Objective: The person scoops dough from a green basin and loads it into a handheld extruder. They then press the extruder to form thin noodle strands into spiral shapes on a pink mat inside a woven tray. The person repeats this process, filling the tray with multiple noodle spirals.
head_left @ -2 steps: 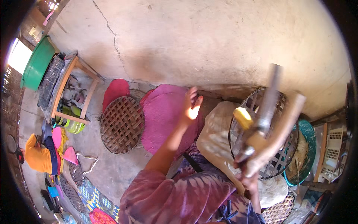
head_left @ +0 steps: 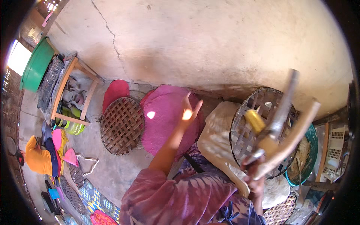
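My left hand (head_left: 188, 111) reaches over a broad, rounded magenta mound (head_left: 165, 116), with its fingers apart and nothing in them. A patch of sunlight falls on the hand. My right hand (head_left: 255, 185) is closed around several long tools held together. Among them are a curved pale wooden handle (head_left: 298, 131), a grey metal rod (head_left: 285, 99) and a short yellow piece (head_left: 255, 120); motion smears them, so their exact kind is unclear. Behind them stands a round woven basket (head_left: 240, 129) with an open lattice. A pale, full sack (head_left: 215, 125) lies left of that basket.
A dark woven basket (head_left: 122, 125) lies left of the mound, near a red piece (head_left: 115, 93). Far left, a wooden stool (head_left: 84, 101) stands beside a green basin (head_left: 38, 64). A teal tub (head_left: 309, 165) is at right. The cracked wall (head_left: 210, 41) rises behind.
The tools in my right hand have swung right and slightly down. My left hand has dropped a little and turned, and a bright light spot now shows on the magenta mound.
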